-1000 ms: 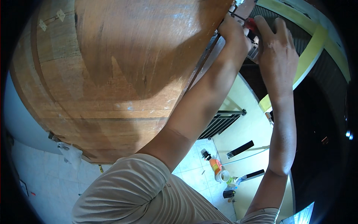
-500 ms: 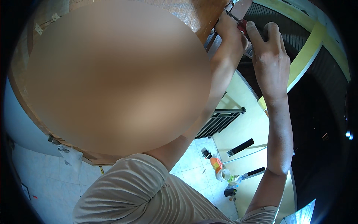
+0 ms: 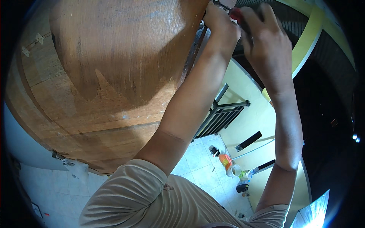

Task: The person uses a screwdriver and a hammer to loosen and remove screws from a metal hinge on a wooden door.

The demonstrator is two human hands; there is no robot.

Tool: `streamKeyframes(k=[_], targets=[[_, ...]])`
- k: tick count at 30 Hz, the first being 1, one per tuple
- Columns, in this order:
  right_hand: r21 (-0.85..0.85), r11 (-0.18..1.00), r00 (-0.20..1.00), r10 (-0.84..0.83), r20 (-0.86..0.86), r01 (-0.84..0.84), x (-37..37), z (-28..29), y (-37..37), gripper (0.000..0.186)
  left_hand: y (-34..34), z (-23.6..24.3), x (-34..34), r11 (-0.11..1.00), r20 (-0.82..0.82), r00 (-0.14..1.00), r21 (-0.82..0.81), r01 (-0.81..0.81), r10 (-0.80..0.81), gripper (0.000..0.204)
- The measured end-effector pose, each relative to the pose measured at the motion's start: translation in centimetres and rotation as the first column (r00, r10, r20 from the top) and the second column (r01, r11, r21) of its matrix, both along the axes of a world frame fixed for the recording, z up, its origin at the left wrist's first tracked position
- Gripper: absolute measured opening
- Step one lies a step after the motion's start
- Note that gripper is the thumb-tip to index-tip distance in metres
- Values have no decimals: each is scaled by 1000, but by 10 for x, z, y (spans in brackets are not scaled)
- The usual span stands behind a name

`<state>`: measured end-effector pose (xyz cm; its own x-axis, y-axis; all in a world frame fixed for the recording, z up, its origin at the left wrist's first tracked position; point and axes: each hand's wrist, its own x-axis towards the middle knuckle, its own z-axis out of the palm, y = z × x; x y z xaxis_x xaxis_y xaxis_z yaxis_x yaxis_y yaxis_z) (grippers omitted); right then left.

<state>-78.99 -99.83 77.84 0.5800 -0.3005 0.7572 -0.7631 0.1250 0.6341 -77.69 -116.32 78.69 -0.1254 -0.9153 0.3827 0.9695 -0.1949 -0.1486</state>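
My right hand point(image 3: 268, 45) is closed around the red handle of a screwdriver point(image 3: 236, 14), slightly smeared by motion. The dark shaft of this tool points up and left toward my left hand point(image 3: 220, 21). That hand lies at the top of the view, against the edge of a brown wooden door point(image 3: 125, 49). Its fingers run out of sight past the top border and the door's edge, so what they touch cannot be made out. Metal fittings point(image 3: 201, 24) show at the door's edge beside my left wrist.
Below lies a light tiled floor point(image 3: 195, 159). A black metal rack point(image 3: 222, 116) stands against the pale wall point(image 3: 239, 87). An orange bottle point(image 3: 225, 161), a white tub point(image 3: 234, 171) and other small items sit by that wall. A curved yellow ledge point(image 3: 310, 41) is at the right.
Both hands and the screwdriver have shifted left and slightly up in the view. My right hand has turned a little around the handle. The door's surface, blurred over before, now shows.
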Motion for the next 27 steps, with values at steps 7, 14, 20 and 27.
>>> streamKeyframes(k=[7,14,20,27], targets=[[-36,999,963,-20,-270,11,3,13,8,21,1,1,1,1000,7,1000,1,16,-16,19],[148,928,939,329,99,-341,-16,6,3,38,0,4,-4,999,-6,999,17,43,-43,20],[422,852,763,-41,645,-311,12,16,28,23,-1,10,-1,999,-16,999,30,42,-42,20],[54,999,994,11,-107,-5,4,9,22,37,2,12,-8,998,-29,998,29,61,-60,20]])
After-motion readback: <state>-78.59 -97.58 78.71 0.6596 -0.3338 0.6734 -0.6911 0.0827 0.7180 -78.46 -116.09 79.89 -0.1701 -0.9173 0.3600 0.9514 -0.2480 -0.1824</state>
